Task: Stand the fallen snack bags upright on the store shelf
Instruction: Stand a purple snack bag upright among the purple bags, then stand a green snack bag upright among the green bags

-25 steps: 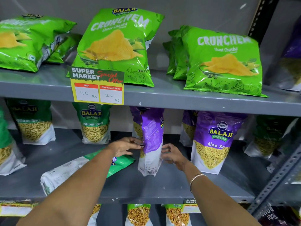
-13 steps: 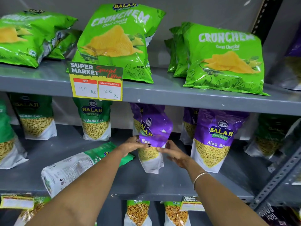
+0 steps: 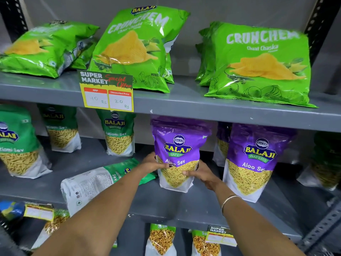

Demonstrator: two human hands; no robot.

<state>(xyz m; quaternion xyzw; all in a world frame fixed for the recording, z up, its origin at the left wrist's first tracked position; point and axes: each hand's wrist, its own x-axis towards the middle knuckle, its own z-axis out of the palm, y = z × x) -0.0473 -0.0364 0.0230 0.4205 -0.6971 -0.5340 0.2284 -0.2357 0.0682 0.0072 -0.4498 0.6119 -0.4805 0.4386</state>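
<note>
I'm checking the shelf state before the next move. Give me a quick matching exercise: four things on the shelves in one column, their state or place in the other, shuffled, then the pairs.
Things:
1. Purple Aloo Sev bag in the middle
2. Green and white bag under the left forearm
3. Price tag
4. Purple bag on the right

States:
A. Lying flat on the middle shelf
B. Upright, held by both hands
C. Standing upright, nobody touching it
D. Fixed to the edge of the top shelf

Pairs: 1-B, 2-A, 3-D, 4-C

The left hand and right hand hold bag 1 by its sides.
</note>
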